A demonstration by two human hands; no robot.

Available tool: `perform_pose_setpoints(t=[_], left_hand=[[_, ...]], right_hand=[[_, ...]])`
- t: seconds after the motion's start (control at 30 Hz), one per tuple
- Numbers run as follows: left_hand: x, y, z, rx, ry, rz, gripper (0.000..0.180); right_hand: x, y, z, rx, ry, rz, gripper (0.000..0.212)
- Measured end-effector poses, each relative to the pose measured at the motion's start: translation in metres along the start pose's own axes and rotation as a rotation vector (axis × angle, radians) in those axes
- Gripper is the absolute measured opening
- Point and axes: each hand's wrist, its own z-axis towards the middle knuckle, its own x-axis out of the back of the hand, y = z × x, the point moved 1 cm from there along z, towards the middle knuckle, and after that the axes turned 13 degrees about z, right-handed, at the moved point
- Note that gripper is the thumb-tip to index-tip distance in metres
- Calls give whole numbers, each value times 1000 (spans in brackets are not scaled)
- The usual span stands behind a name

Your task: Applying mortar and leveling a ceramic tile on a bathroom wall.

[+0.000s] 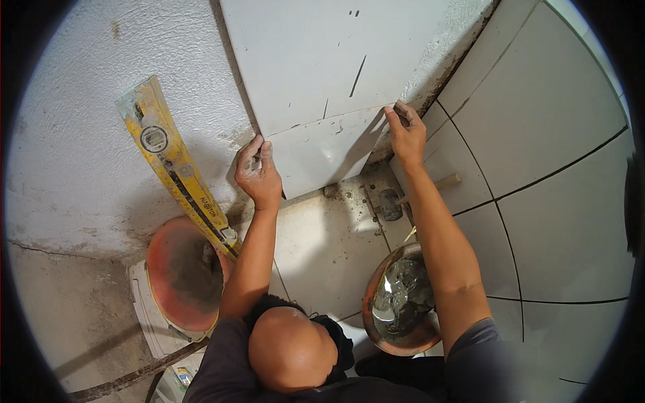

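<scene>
Two white wall tiles meet in front of me, the larger upper tile (pixel 329 60) above the lower tile (pixel 322 151), with a thin joint between them. At the joint's left end is my left hand (pixel 259 176), its thumb and fingers bent together beside the tile edge. My right hand (pixel 407 138) is at the right end, thumb and forefinger pinched close to the edge. Whatever lies between the fingertips is too small to make out. Dark smears mark the upper tile, and the right forearm casts a shadow over the lower one.
A yellow spirit level (pixel 181 168) leans at left beside a reddish bowl (pixel 164 258) of grey mortar. At right, an orange-rimmed bowl (pixel 368 316) holds wet grey mix. A dark-headed mallet (pixel 390 205) lies near the tiled right wall (pixel 531 121). Crumbs dot the floor tiles (pixel 316 248).
</scene>
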Motion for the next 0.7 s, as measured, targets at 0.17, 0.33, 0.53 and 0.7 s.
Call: perform_pose_setpoints(t=[0.17,0.33,0.53,0.7], left_hand=[[3,6,0,-10,-17,18,17],[3,5,0,13,-62,93,18],[7,2,1,28,-29,-15,21],[9,8,-16,11,-94,-5,38]], right_hand=[[2,-3,0,-17,-11,15,41],[5,2,-2,-22,15,25,39],[11,7,4,15,-81,-21,47],[28,13,-3,-50,-26,-26,46]])
